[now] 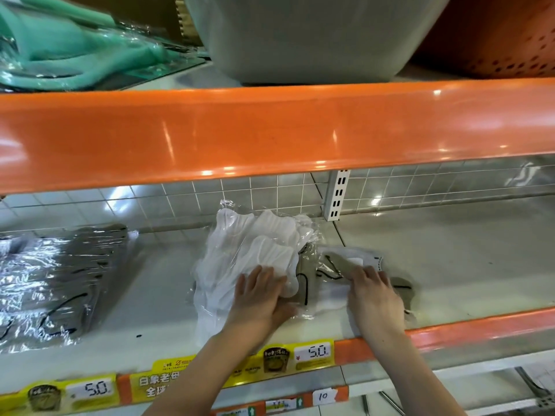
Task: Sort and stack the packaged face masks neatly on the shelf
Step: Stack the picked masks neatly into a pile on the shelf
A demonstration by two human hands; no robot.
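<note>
A pile of white face masks in clear plastic lies in the middle of the pale shelf. My left hand rests flat on its near end, fingers spread. To the right lie beige masks with black ear loops in clear packets, partly under the white pile. My right hand presses down on them, and its fingertips are hidden among the packets. A stack of grey packaged masks sits at the shelf's left end.
An orange shelf beam overhangs just above. On the upper shelf stand a grey tub, an orange basket and teal wrapped goods. Yellow price tags line the front edge. A slotted white upright stands at the tiled back wall.
</note>
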